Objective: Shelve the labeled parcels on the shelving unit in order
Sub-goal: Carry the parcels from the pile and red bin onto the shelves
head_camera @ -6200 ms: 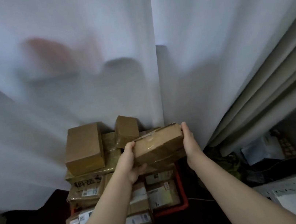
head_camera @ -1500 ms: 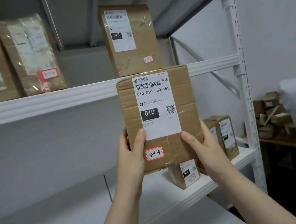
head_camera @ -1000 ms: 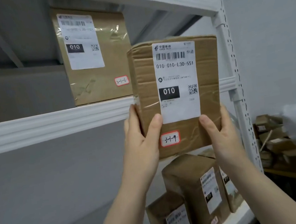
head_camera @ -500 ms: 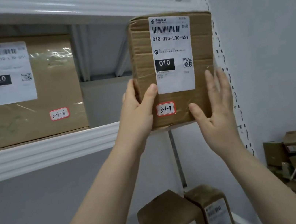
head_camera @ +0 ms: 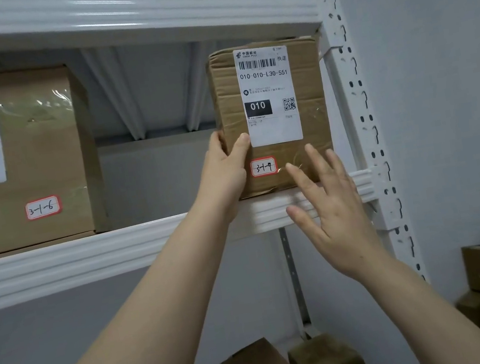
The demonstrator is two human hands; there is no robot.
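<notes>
Brown cardboard parcel w/ white shipping label [head_camera: 272, 114] stands upright on white metal shelf [head_camera: 118, 250], at the right end, beside perforated white upright [head_camera: 354, 102]. Left hand [head_camera: 225, 174] grips its lower-left edge, thumb [head_camera: 241, 147] on front, fingers round the side. Right hand [head_camera: 334, 214] is spread flat, fingers [head_camera: 316, 161] straight over the lower-right front, holding nothing; can't tell if touching.

Both arms reach up, bare. The left hand [head_camera: 225, 173] curls round the side of the parcel [head_camera: 308, 84], thumb in front. The right hand [head_camera: 335, 214] is flat, fingers spread wide.
</notes>
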